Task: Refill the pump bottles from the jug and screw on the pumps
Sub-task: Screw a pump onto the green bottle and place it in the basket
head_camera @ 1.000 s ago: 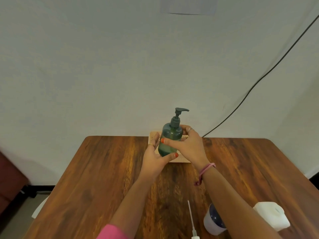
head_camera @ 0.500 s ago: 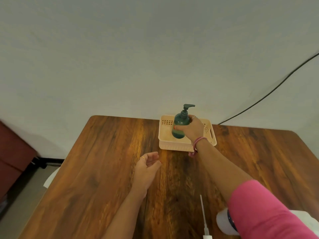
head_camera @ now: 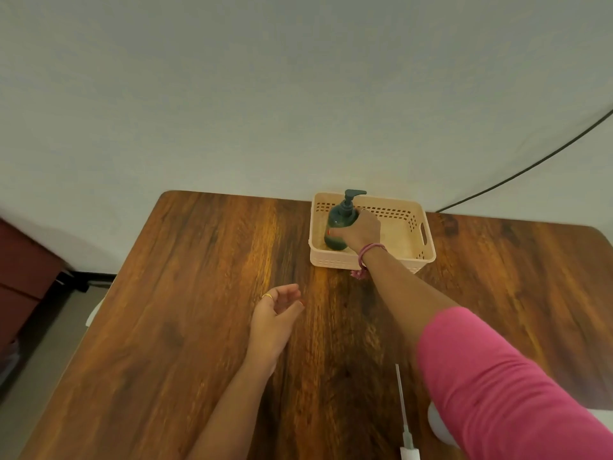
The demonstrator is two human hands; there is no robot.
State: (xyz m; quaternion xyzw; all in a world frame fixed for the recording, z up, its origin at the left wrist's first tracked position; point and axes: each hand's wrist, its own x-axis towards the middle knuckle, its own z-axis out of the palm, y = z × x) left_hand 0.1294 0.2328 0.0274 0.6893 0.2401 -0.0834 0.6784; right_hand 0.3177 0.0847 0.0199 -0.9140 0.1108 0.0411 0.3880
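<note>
Upright, green bottle [head_camera: 340,227] within right hand's [head_camera: 360,232] curled grip.

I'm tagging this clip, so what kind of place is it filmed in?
Probably a plain indoor room, perhaps a home or office: a dark wooden table against a bare white wall, with a cream plastic basket and a black cable.
</note>
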